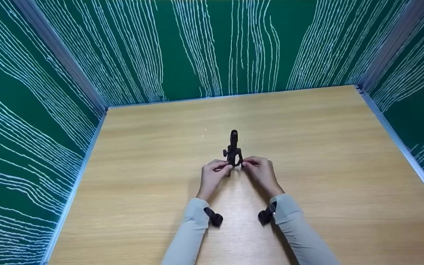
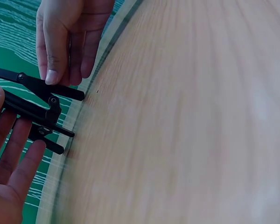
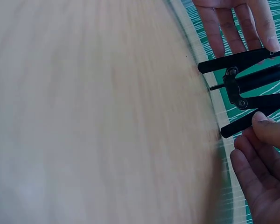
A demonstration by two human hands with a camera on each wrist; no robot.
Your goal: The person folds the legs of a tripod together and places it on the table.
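A small black tripod stands upright at the middle of the wooden table, its legs partly spread and a knob sticking out at its left. My left hand pinches its left leg between thumb and fingers. On the other side, my right hand holds the right leg near its lower part. Hinged braces joining the tripod legs to the centre column show in the right wrist view. In the left wrist view the tripod lies between both hands, its upper end outside the picture.
The wooden table is bounded by green walls with white wavy lines at the back and sides. A few tiny pale specks lie left of the tripod. Dark wrist cameras sit at both cuffs.
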